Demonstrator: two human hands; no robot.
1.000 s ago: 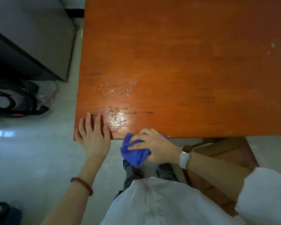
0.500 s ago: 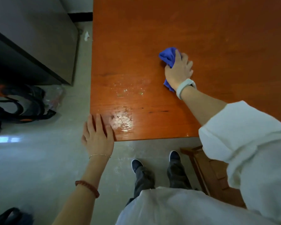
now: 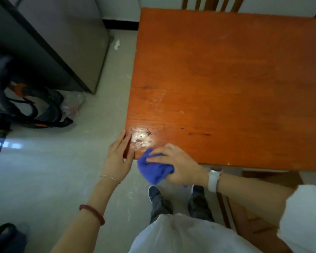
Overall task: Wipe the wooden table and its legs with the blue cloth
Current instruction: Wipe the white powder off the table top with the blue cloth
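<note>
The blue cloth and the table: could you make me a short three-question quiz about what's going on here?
1. True or false: the right hand holds the blue cloth.
2. Where is the cloth? A) middle of the wooden table; B) at its near edge; C) on the floor.
3. Fill in: the left hand rests on the table's near-left ____.

Key: 1 true; 2 B; 3 corner.

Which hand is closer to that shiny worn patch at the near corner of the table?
Left. The left hand rests on the table corner with its fingertips right beside the shiny worn patch. The right hand grips the blue cloth at the near edge, a little farther off.
</note>
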